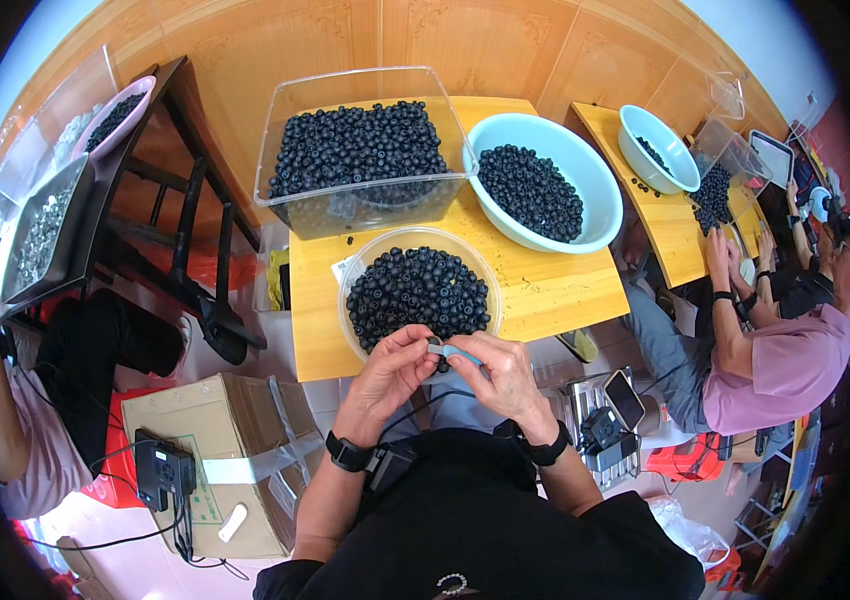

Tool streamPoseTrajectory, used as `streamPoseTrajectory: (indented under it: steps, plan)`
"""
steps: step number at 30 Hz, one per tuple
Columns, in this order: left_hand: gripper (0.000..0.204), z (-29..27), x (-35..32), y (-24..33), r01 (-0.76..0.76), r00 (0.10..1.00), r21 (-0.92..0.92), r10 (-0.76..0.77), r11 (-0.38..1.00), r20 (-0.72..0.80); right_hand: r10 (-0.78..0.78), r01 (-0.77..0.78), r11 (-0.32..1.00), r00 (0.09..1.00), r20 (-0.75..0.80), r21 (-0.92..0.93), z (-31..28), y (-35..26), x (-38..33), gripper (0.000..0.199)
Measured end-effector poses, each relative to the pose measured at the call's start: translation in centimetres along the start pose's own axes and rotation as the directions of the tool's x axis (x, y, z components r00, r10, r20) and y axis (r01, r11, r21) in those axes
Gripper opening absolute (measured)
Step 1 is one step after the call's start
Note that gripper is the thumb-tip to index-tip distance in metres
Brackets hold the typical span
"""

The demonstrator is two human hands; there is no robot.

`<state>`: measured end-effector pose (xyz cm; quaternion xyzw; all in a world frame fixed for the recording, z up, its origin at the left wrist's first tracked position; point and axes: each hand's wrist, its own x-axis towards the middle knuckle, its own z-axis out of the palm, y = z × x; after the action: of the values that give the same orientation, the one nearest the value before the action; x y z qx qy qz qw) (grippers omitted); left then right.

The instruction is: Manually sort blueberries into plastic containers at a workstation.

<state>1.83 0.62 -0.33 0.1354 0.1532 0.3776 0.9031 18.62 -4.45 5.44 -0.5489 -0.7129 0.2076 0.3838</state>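
Note:
Over the near rim of a round clear bowl, both of my hands meet. My right hand grips a small tool with a light-blue handle and a flat metal end; its exact kind is unclear. In my left hand, thumb and fingers pinch together at the tool's metal end. They seem to hold a small dark round piece, mostly hidden. Black ring-like parts with holes in them heap up inside the bowl just beyond my fingers.
Behind the bowl stands a clear rectangular bin of the black parts; a light-blue basin of them sits to its right. All rest on a yellow wooden table. Below left is a cardboard box. People work at both sides.

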Motion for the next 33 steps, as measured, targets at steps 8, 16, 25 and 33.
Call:
streamPoseTrajectory:
  steps: [8, 16, 25, 33]
  plan:
    - [0.014, -0.2, -0.2, 0.4, 0.015, 1.000, 0.027, -0.016, 1.000, 0.020, -0.070, 0.071, 0.997, 0.997, -0.036, 0.031, 0.2, 0.4, 0.1, 0.014]
    - [0.017, 2.1, -2.0, 1.0, 0.053, 0.990, 0.098, -0.065, 0.994, 0.121, 0.090, -0.103, 0.993, 0.977, -0.196, -0.059, 0.0, 4.6, 0.6, 0.020]
    - [0.017, 0.8, -1.2, 0.6, -0.002, 1.000, 0.057, 0.003, 0.998, -0.011, 0.118, -0.104, 0.964, 0.992, -0.042, 0.246, -0.4, 0.9, 0.8, 0.018]
    - [0.016, 0.6, -1.1, 0.2, 0.000, 1.000, 0.137, 0.001, 0.991, -0.009, 0.170, -0.196, 0.899, 0.980, 0.101, 0.393, 0.5, -0.3, 0.8, 0.017]
